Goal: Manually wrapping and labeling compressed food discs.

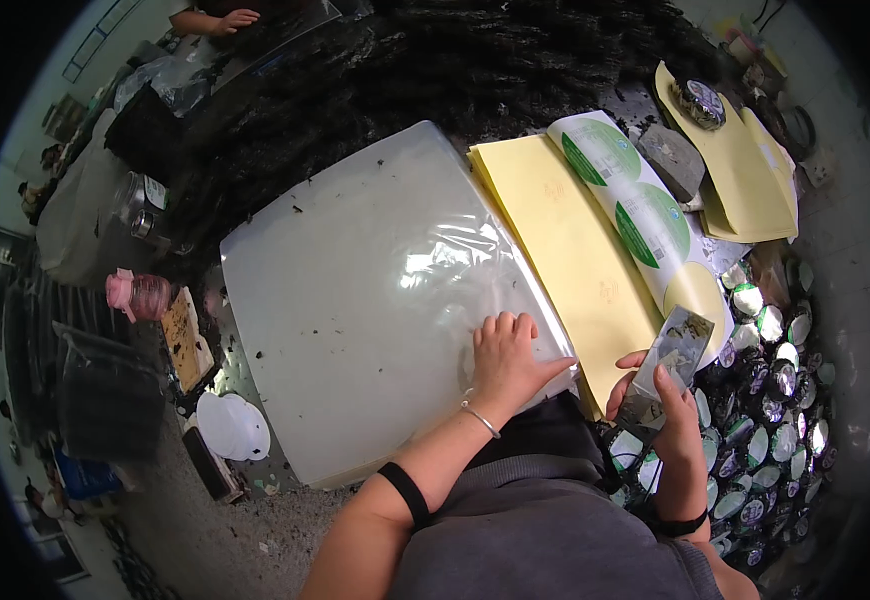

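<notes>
A stack of clear plastic sheets (345, 300), sprinkled with small dark flecks, lies before me. My left hand (506, 360) rests palm down on its right part, fingers apart, with the thumb reaching towards the stack's right edge. In my right hand (664, 412) is a shiny rectangular metal block (667, 367), tilted, with dark smudges on its upper end. The block is above the lower end of a strip of printed label sheets (630, 195). Between the plastic and the labels lie yellow paper sheets (555, 232) with faint red print.
Dark dried shreds (405, 90) cover the far table. Several round foil-and-film packs (757, 450) are heaped at right. A grey stone block (671, 161) borders the labels. White discs (232, 426) and a pink-lidded jar (137, 295) stand at left. Another person's hand (236, 21) shows far off.
</notes>
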Demonstrator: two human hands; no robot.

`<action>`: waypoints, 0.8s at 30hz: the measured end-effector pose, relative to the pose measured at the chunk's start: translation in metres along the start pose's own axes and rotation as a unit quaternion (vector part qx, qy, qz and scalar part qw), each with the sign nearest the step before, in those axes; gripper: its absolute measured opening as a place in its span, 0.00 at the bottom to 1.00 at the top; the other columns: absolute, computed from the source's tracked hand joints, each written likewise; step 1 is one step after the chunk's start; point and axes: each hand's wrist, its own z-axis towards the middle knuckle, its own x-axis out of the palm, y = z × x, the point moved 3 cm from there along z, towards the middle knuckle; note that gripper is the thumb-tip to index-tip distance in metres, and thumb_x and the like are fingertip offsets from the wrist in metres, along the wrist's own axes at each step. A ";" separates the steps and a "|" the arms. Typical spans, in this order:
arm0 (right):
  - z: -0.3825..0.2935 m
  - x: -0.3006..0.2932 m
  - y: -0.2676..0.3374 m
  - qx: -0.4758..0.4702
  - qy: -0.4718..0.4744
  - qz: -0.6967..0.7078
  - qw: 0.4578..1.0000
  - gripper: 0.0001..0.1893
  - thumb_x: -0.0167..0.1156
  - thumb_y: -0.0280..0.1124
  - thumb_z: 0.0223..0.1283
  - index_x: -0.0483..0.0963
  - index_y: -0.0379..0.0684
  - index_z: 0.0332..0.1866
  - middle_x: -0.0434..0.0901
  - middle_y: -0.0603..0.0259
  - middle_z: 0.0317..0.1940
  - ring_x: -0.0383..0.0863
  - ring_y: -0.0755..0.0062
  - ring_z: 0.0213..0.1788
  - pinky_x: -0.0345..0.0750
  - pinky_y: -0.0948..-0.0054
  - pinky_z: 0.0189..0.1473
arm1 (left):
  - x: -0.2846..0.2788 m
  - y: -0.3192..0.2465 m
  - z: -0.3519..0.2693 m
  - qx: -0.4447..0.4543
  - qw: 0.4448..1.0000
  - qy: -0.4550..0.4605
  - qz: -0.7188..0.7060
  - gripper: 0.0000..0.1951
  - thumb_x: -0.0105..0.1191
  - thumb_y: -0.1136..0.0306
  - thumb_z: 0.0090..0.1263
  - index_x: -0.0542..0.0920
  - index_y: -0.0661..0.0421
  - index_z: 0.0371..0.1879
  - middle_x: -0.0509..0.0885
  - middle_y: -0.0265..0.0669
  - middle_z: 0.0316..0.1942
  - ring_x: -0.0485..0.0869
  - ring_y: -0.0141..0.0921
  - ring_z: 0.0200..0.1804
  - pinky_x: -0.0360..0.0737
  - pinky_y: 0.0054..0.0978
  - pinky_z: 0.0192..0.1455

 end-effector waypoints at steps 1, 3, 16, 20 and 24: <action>0.003 0.005 0.007 -0.012 -0.023 0.023 0.999 0.24 0.52 0.47 0.77 0.74 0.33 0.58 0.83 0.55 0.30 0.85 0.66 0.34 0.81 0.69 0.40 | 0.005 -0.007 0.004 0.004 0.999 -0.029 0.040 0.20 0.77 0.55 0.50 0.76 0.51 0.25 0.75 0.33 0.28 0.76 0.39 0.39 0.72 0.37 0.47; 0.011 0.011 0.019 -0.033 -0.052 -0.007 0.998 0.25 0.53 0.49 0.76 0.75 0.33 0.57 0.83 0.54 0.31 0.86 0.65 0.35 0.81 0.69 0.41 | 0.006 0.002 0.007 -0.029 0.999 0.018 0.015 0.17 0.75 0.60 0.54 0.77 0.53 0.22 0.80 0.36 0.31 0.78 0.39 0.38 0.74 0.37 0.47; 0.070 0.029 0.039 -0.060 -0.070 -0.020 0.995 0.19 0.55 0.41 0.76 0.75 0.33 0.57 0.83 0.55 0.32 0.86 0.67 0.35 0.81 0.70 0.41 | -0.021 -0.001 0.006 -0.004 0.995 -0.007 -0.102 0.06 0.59 0.79 0.67 0.75 0.56 0.37 0.78 0.40 0.35 0.80 0.40 0.29 0.79 0.34 0.37; 0.083 0.033 0.055 -0.082 -0.019 -0.083 0.993 0.19 0.54 0.39 0.77 0.76 0.30 0.55 0.83 0.55 0.31 0.85 0.69 0.35 0.80 0.71 0.42 | 0.002 0.025 -0.004 -0.043 0.990 0.087 -0.105 0.08 0.67 0.70 0.63 0.80 0.55 0.35 0.79 0.36 0.35 0.80 0.41 0.35 0.78 0.37 0.41; 0.125 0.057 0.064 -0.128 -0.014 -0.187 0.974 0.13 0.51 0.28 0.79 0.76 0.29 0.55 0.83 0.59 0.32 0.82 0.73 0.37 0.79 0.73 0.45 | -0.006 0.003 0.009 -0.020 0.995 0.055 -0.075 0.11 0.69 0.63 0.62 0.81 0.56 0.29 0.79 0.37 0.32 0.80 0.40 0.40 0.78 0.39 0.47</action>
